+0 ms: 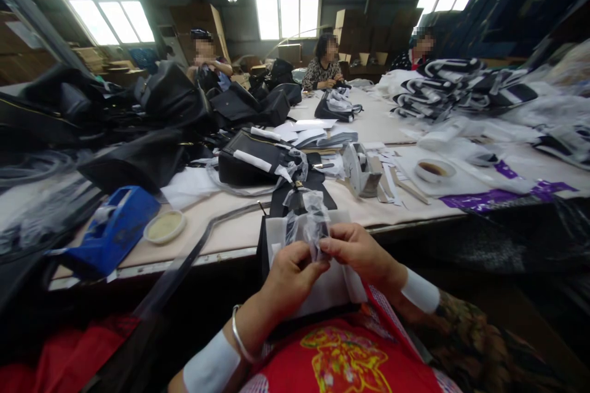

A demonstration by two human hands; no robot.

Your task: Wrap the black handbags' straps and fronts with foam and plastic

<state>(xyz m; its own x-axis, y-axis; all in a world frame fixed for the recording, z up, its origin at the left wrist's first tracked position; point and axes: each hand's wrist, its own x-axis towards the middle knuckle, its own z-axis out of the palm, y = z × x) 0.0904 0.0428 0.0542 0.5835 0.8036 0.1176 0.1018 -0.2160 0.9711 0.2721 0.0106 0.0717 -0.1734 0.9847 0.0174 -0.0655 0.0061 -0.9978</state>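
Both my hands meet in front of me above my lap. My left hand (pixel 288 279) and my right hand (pixel 362 255) pinch a crinkled piece of clear plastic wrap (pixel 308 221) that rises between the fingertips. The wrap covers part of a black bag (pixel 276 239) with white paper on its front, standing against the table edge and my lap. A silver bangle sits on my left wrist, and white bands are on both forearms.
A blue tape dispenser (pixel 113 227) and a small dish (pixel 165 226) stand at the left on the table (pixel 230 233). Black bags (pixel 258 159) pile at left and centre, a grey dispenser (pixel 362 169) and a bowl (pixel 433 169) at right. Three people sit at the far side.
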